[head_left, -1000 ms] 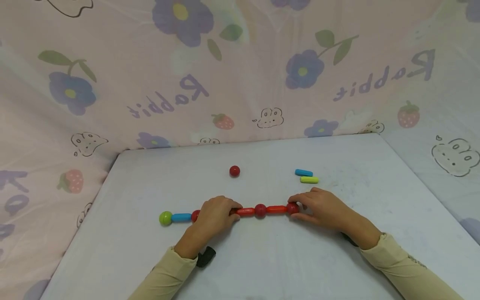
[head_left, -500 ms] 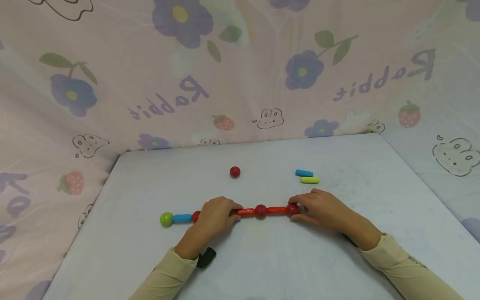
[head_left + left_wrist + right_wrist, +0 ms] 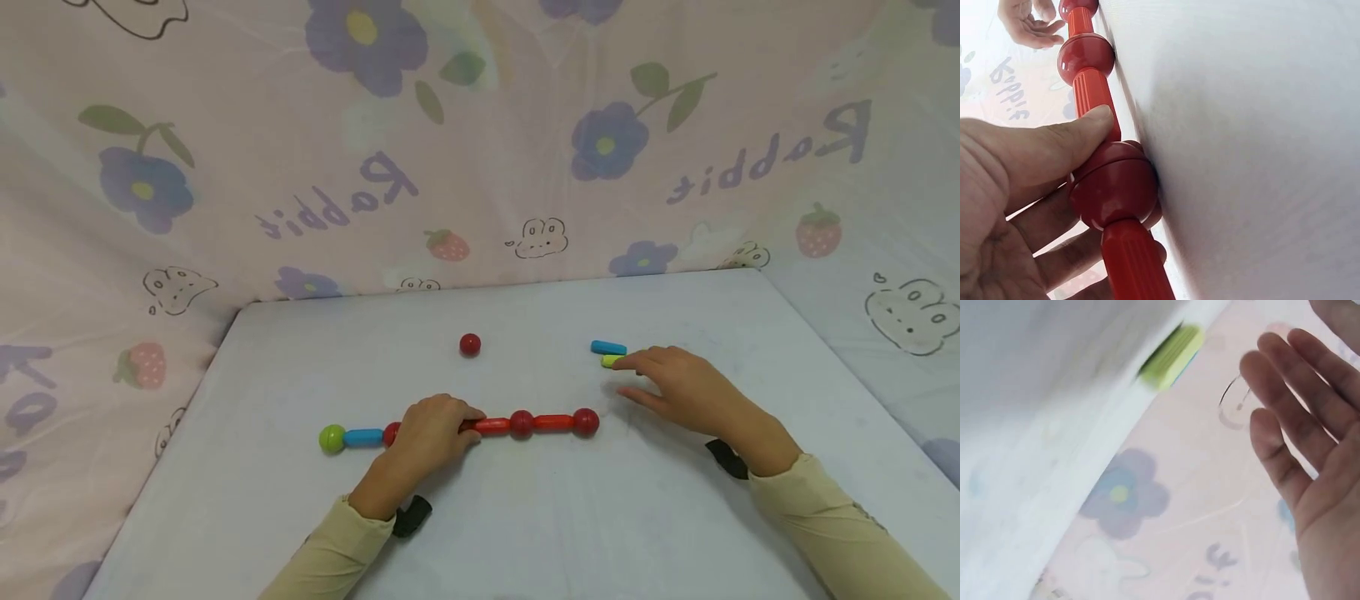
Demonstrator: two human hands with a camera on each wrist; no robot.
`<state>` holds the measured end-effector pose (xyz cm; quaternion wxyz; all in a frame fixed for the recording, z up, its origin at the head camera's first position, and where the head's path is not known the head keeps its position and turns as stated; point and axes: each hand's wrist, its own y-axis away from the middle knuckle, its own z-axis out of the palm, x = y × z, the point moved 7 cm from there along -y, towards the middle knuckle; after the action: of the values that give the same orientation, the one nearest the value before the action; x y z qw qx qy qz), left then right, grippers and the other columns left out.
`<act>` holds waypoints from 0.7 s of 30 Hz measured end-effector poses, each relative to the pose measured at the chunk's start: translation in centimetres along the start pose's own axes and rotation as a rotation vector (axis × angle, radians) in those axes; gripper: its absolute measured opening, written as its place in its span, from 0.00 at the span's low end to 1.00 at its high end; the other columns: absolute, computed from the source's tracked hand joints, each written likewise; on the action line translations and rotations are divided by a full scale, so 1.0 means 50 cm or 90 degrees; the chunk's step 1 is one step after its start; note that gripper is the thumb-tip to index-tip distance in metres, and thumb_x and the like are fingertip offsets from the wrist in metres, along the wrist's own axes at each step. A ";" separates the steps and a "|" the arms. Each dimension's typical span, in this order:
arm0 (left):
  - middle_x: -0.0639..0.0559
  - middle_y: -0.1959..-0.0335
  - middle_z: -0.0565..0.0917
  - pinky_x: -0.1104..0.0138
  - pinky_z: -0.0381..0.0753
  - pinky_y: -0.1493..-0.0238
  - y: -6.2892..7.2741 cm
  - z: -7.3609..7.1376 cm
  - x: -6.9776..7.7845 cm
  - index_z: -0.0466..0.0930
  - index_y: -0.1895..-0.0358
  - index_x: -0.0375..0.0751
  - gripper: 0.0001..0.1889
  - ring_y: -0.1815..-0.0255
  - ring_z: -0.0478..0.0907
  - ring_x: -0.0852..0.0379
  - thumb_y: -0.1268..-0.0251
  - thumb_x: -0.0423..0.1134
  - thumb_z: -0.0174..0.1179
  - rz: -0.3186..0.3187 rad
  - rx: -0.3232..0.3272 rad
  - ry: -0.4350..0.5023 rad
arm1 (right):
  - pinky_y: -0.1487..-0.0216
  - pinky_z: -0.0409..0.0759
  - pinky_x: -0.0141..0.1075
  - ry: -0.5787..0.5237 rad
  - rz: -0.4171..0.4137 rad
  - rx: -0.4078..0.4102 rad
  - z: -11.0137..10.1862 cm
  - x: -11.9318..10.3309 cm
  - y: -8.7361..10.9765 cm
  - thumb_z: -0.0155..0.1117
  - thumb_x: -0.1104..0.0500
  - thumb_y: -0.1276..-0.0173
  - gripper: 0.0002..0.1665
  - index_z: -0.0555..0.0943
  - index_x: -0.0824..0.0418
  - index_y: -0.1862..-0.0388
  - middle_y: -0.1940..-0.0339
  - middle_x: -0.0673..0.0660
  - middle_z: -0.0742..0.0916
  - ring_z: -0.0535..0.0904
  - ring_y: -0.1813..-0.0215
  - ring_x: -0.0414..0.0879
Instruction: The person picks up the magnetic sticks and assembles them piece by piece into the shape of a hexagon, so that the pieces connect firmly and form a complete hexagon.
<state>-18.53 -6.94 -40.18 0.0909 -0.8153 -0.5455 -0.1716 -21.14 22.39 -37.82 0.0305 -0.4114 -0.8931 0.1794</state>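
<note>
Left hand (image 3: 433,432) pinches chain (image 3: 492,427), right hand (image 3: 686,392) hovers loosely spread, empty, inside tabletop (image 3: 540,517) edges

White worktop (image 3: 525,525) with straight far and side edges, bounded by a pale pink printed cloth (image 3: 487,158). The cloth rises behind the far edge and lies beyond the left and right edges. Its motifs comprise purple-blue flowers (image 3: 604,146), green leaves (image 3: 462,68), strawberries (image 3: 819,235), outlined rabbit faces (image 3: 542,240) and mirror-reversed "Rabbit" lettering (image 3: 363,200). One strawberry appears beyond the far right corner. Illumination is soft and diffuse.
</note>
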 end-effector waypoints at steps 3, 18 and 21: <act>0.55 0.60 0.89 0.69 0.73 0.65 -0.001 0.000 0.000 0.90 0.52 0.49 0.14 0.64 0.76 0.60 0.42 0.41 0.72 0.000 0.001 0.002 | 0.50 0.84 0.49 0.001 0.034 -0.007 0.005 0.034 0.004 0.78 0.55 0.44 0.25 0.83 0.56 0.48 0.53 0.53 0.87 0.83 0.50 0.50; 0.54 0.60 0.89 0.68 0.74 0.64 -0.001 0.000 0.002 0.90 0.53 0.49 0.13 0.64 0.77 0.60 0.43 0.41 0.72 0.004 0.007 -0.007 | 0.42 0.81 0.50 -0.027 0.059 -0.088 0.042 0.051 0.011 0.75 0.58 0.40 0.21 0.82 0.57 0.47 0.48 0.54 0.85 0.80 0.43 0.51; 0.54 0.60 0.89 0.68 0.75 0.64 -0.001 0.000 0.002 0.90 0.53 0.49 0.13 0.63 0.78 0.60 0.43 0.41 0.72 0.005 0.009 -0.008 | 0.44 0.82 0.50 -0.024 0.065 -0.089 0.044 0.052 0.010 0.75 0.59 0.39 0.18 0.83 0.56 0.50 0.51 0.53 0.86 0.82 0.45 0.50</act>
<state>-18.53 -6.83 -40.11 0.0935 -0.8179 -0.5441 -0.1621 -22.93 23.98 -40.30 -0.0243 -0.4537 -0.8819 0.1255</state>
